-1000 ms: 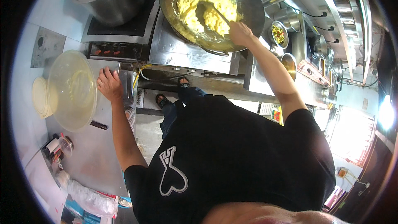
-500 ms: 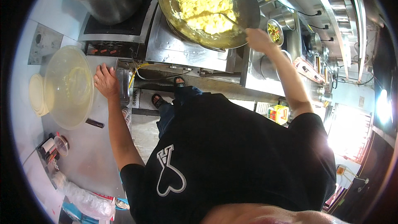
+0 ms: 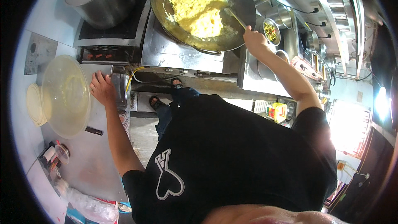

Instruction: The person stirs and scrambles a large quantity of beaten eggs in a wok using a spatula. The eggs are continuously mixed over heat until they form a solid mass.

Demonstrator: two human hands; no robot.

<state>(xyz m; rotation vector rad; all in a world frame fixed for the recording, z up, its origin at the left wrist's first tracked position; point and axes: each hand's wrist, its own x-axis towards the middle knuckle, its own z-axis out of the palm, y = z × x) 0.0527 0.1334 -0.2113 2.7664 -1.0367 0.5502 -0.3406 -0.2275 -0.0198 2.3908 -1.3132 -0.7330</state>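
Head view: a wok, with soft yellow food and a long-handled utensil in use. The wok (image 3: 244, 0) sat on the stove at the top of the view, a loop handle (image 3: 207, 51) at its near edge. The yellow food (image 3: 195, 8) lay heaped inside, mostly left of centre. The right hand (image 3: 256, 42) was closed around the upper end of the utensil (image 3: 237, 17), whose shaft sloped down across the wok's right side to the right edge of the food. The left hand (image 3: 103, 89) held nothing visible; it rested, fingers loosely spread, on the grey counter (image 3: 83, 153), near a large translucent bowl (image 3: 66, 97) and a dark handle (image 3: 94, 130).

Handling, as judged from appearance: the utensil was probably stiff and fairly light, best held at the end of its shaft, clear of the hot metal. The food looked moist, soft and easily broken, suited to the utensil rather than fingers. The wok seemed heavy and its inner wall slick; the loop handle offered the surest hold, given protection from heat.
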